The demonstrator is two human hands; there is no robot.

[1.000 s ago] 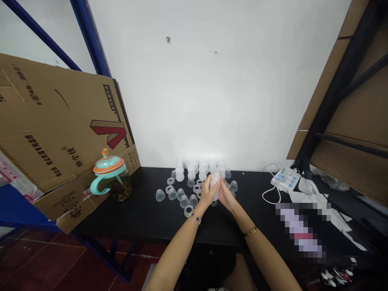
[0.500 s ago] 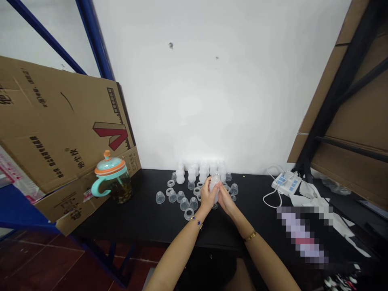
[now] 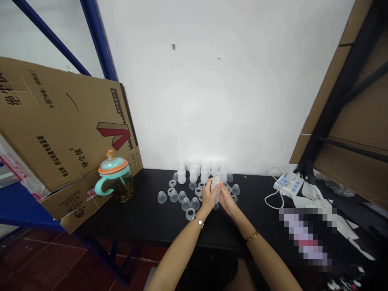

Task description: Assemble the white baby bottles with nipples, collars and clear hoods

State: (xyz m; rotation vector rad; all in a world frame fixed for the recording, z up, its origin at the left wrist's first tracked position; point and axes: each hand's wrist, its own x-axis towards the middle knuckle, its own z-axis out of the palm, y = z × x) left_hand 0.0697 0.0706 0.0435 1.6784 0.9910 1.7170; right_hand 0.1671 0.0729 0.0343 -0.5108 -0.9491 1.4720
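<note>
Both of my hands are wrapped round one whitish baby bottle [image 3: 216, 182] with a clear top, held upright over the black table. My left hand [image 3: 208, 195] grips its left side, and my right hand [image 3: 226, 198] closes on it from the right. Behind them several white bottles [image 3: 205, 173] stand in rows by the wall. Clear dome caps [image 3: 186, 204] and translucent rings [image 3: 190, 214] lie scattered to the left of my hands. A few more domes [image 3: 235, 189] are just to the right. My fingers hide part of the bottle.
A teal-handled glass jug [image 3: 123, 188] with an orange-rimmed lid stands at the left beside a large cardboard box [image 3: 75, 133]. On the right lie a white power strip [image 3: 289, 184] with cables, papers [image 3: 312, 201] and a pixelated patch. The black table [image 3: 142, 226] meets a white wall.
The whole view has shifted slightly, so things appear a little further right. Both hands keep hold of the bottle in nearly the same pose.
</note>
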